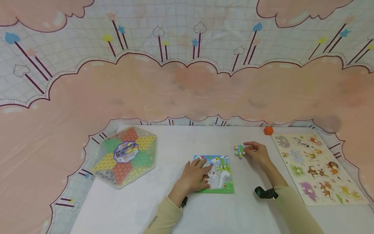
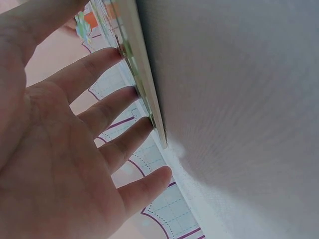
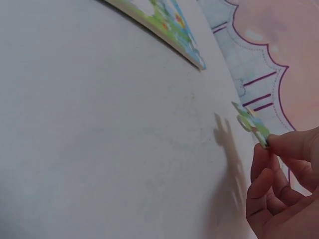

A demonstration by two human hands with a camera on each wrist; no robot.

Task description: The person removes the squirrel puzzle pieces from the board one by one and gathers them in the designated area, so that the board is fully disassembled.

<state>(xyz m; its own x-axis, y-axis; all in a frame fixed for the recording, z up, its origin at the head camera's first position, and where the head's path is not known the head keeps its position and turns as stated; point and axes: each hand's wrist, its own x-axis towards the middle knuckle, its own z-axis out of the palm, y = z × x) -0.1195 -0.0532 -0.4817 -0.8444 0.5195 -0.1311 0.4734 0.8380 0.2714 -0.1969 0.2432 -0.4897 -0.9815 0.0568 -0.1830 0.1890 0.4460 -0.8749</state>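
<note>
A squirrel jigsaw puzzle point(image 1: 220, 178) in a flat board lies at the middle of the white table. My left hand point(image 1: 194, 175) rests on its left part with fingers spread, hiding some of the picture. In the left wrist view the fingertips point(image 2: 130, 92) touch the board's face close to its edge. Right of the board, my right hand point(image 1: 258, 154) pinches a jigsaw piece point(image 1: 240, 150) between thumb and fingers. The right wrist view shows the piece point(image 3: 253, 124) held up off the table, its shadow falling on the white surface.
At the left lies a hexagonal Chinese checkers board point(image 1: 140, 157) under a clear cover. A wooden animal peg puzzle point(image 1: 298, 169) lies at the right, with an orange hexagonal block point(image 1: 268, 130) by its far corner. A patterned cloth point(image 1: 187, 87) hangs behind the table.
</note>
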